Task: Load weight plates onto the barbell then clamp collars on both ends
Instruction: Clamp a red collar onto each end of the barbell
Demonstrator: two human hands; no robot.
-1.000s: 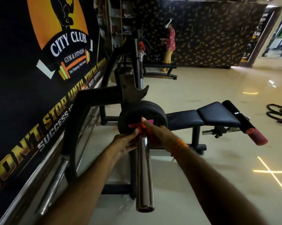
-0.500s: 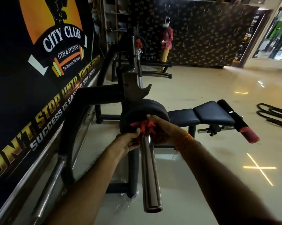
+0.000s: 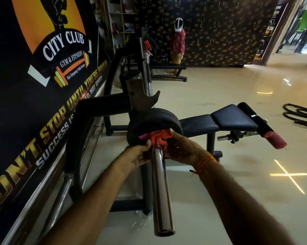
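A chrome steel barbell sleeve [image 3: 160,188] runs from the lower middle of the view up toward a dark metal rack hook [image 3: 140,96]. Round black weight plates [image 3: 152,121] sit on the sleeve just below that hook. Pressed against the outer plate face is a red-orange plastic clamp collar [image 3: 158,138], wrapped around the bar. The left hand [image 3: 136,157] grips the collar's left side, its fingers curled closed on the plastic, thumb tip on top. The right hand [image 3: 182,147] cups the collar's right side, fingers wrapped over it and touching the plate; an orange thread band [image 3: 206,160] circles that wrist. A black padded bench [image 3: 219,121] stands behind the plates on the glossy beige floor [image 3: 228,89].
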